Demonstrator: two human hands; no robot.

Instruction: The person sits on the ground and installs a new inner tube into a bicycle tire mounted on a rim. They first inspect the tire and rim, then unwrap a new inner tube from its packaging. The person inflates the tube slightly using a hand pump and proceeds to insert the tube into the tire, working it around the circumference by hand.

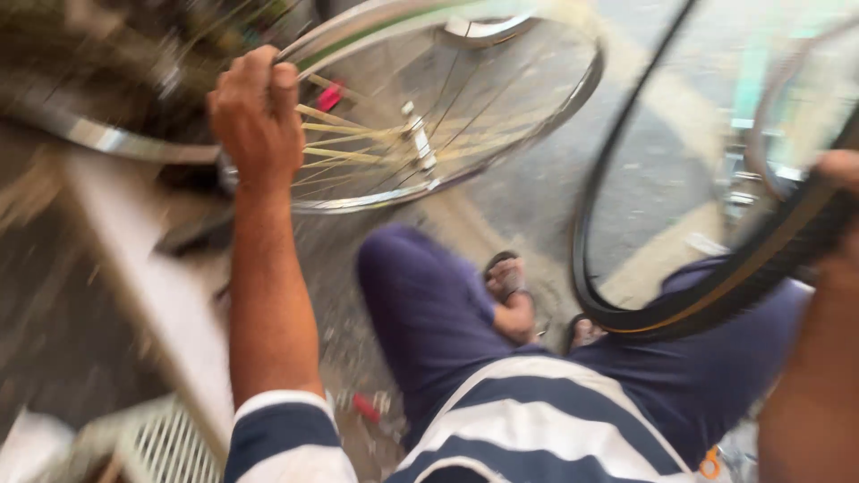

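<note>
The left hand (258,116) grips the rim of a shiny silver spoked bicycle wheel (420,125) held above the concrete floor (528,197); a firm hold would steady it. The right hand (837,179) is closed on a black rubber tyre with a tan stripe (716,300), though motion blur and the frame edge hide its fingers.

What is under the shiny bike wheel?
Through the spokes of the wheel shows grey ground. The left hand grips its rim and covers that part, and the blur hides small things.
</note>
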